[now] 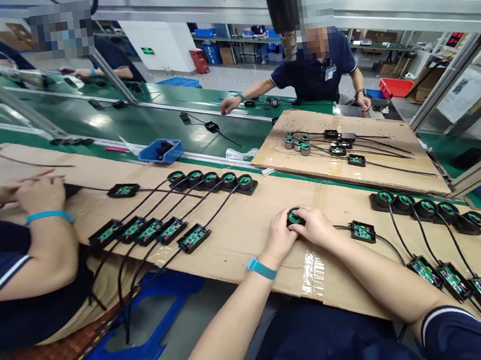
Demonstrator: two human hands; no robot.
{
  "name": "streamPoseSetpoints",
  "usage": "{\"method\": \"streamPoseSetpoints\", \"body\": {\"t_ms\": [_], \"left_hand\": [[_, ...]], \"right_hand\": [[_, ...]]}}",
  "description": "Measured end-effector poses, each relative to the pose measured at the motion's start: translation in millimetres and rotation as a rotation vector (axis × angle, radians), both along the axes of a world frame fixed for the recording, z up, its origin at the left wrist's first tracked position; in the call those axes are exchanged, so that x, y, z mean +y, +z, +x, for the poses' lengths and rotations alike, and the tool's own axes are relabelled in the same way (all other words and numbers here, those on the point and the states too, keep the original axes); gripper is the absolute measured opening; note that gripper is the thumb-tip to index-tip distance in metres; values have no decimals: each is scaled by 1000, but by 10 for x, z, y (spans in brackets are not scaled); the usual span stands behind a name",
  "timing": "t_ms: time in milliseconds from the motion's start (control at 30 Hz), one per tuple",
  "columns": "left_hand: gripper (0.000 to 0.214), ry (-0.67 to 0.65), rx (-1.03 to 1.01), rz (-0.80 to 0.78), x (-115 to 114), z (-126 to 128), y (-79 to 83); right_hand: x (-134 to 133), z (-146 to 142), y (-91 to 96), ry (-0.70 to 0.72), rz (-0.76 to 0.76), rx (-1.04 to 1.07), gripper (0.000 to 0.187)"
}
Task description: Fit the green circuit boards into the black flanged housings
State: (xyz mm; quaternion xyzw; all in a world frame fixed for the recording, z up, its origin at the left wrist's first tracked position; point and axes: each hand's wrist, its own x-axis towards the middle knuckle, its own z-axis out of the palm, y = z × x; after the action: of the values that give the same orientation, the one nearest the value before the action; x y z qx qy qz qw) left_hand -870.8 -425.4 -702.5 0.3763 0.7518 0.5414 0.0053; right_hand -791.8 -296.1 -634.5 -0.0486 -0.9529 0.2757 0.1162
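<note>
Both my hands rest on the cardboard-covered bench (247, 232), closed round one round black part with a green circuit board (293, 218). My left hand (279, 236), with a blue wristband, grips its left side. My right hand (316, 227) pinches it from the right. A black cable runs from the part to a small black box with a green board (362, 231) just right of my right hand.
To my left lie several finished round parts (212, 180) wired to boxes (150, 231); more lie at right (423, 208). A co-worker's arm (41, 239) rests at far left. Another person (319, 71) sits across the green conveyor (140, 119). A blue bin (161, 151) stands behind.
</note>
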Motion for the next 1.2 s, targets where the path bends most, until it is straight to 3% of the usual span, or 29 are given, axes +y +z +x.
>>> {"method": "streamPoseSetpoints", "body": {"t_ms": [100, 200, 333, 467, 667, 767, 933, 1033, 1200], "left_hand": [[71, -20, -70, -29, -12, 4, -16], [96, -2, -140, 66, -56, -3, -19], [77, 74, -102, 276, -112, -40, -35], [66, 149, -110, 315, -118, -59, -81], [61, 204, -99, 328, -99, -69, -88], [57, 222, -120, 307, -95, -63, -64], [53, 208, -139, 281, -97, -85, -134], [53, 202, -113, 215, -74, -138, -191], [50, 216, -204, 124, -69, -3, -71]], "right_hand": [[64, -39, 29, 42, 12, -38, 24], [100, -42, 92, 22, 24, -26, 20], [118, -66, 116, -179, 17, 202, 38], [121, -166, 149, -158, 88, -75, 25], [124, -239, 246, -218, 111, -20, 32], [129, -252, 217, -197, 118, -157, 24], [175, -253, 190, -301, 142, -93, 39], [211, -251, 193, -294, 182, -261, 35], [206, -286, 245, -293, 197, -331, 32]]}}
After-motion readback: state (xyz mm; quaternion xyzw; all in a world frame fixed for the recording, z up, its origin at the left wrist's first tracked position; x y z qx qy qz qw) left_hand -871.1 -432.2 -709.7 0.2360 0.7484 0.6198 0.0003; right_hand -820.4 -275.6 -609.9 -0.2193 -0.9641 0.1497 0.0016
